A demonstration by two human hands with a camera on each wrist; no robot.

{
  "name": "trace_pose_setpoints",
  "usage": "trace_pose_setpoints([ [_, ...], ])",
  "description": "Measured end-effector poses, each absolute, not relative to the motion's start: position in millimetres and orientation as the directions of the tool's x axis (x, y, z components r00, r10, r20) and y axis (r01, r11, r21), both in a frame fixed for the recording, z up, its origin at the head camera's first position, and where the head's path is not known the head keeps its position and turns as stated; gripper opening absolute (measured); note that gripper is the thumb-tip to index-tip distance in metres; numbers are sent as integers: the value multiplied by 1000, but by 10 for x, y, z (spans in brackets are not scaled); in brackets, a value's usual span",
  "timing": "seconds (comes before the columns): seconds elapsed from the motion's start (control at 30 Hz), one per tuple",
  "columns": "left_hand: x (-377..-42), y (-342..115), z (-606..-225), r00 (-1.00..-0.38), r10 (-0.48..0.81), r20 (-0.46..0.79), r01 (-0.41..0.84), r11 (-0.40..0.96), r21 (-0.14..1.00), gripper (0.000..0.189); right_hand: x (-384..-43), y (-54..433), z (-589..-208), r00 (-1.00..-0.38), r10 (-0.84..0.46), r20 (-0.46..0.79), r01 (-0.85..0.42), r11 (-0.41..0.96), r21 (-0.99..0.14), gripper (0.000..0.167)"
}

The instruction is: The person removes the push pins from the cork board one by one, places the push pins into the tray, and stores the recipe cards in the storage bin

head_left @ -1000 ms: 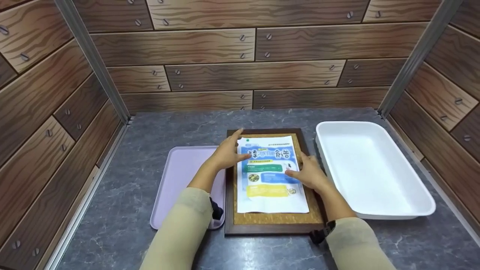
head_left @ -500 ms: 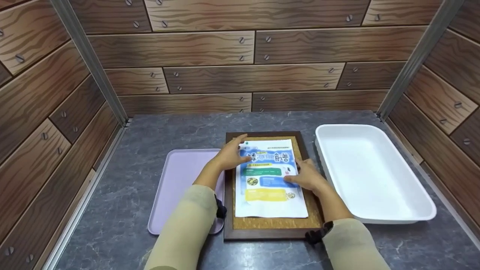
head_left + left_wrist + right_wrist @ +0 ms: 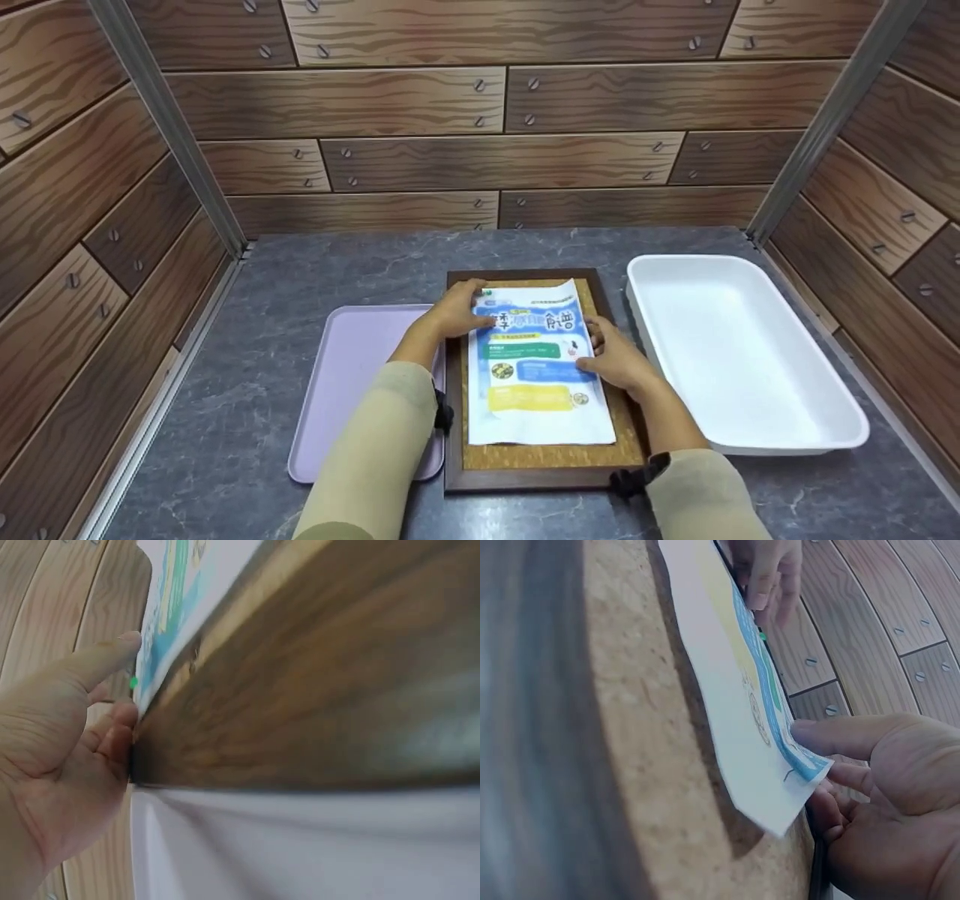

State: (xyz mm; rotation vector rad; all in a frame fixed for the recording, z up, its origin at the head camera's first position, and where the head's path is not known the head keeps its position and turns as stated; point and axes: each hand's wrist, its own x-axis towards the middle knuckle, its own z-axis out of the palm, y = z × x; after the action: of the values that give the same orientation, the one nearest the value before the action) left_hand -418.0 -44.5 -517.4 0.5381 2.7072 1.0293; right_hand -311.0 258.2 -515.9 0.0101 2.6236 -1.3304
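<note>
You are handling the printed sheet (image 3: pixel 534 366), which is lying on the cork board (image 3: pixel 541 454) inside its dark wooden frame (image 3: pixel 454 420), at the centre of the table. Your left hand (image 3: pixel 454 313) is pinching the sheet's corner at 11 o'clock, thumb on top. Your right hand (image 3: pixel 619 358) is pinching the edge at 3 o'clock, thumb over the print and fingers (image 3: pixel 832 799) curled beneath, so this edge is already standing off the cork. I think you should be keeping both pinches light and level, so that the paper is not creasing.
</note>
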Motion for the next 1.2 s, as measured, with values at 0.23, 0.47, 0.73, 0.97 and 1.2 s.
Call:
trace_pose_setpoints([
  [0.23, -4242, -424, -5170, -910, 398, -117, 235, 727, 646, 77, -3125, 2590, -5157, -982, -84, -167, 85, 595, -799, 94],
  [0.47, -4290, -407, -5147, -916, 379, -131, 217, 743, 633, 64, -3105, 2582, -5164, -983, -96, -155, 67, 604, -794, 96],
  [0.73, -4335, -414, -5100, -905, 404, -132, 235, 735, 637, 57, -3103, 2575, -5161, -982, -81, -169, 88, 596, -798, 96],
  [0.97, -4348, -406, -5065, -898, 415, -146, 245, 747, 618, 53, -3121, 2572, -5159, -978, -71, -197, 124, 563, -817, 99],
  [1.2, -4350, -373, -5084, -924, 361, -123, 223, 772, 595, 42, -3119, 2566, -5177, -980, -103, -170, 90, 535, -840, 101],
])
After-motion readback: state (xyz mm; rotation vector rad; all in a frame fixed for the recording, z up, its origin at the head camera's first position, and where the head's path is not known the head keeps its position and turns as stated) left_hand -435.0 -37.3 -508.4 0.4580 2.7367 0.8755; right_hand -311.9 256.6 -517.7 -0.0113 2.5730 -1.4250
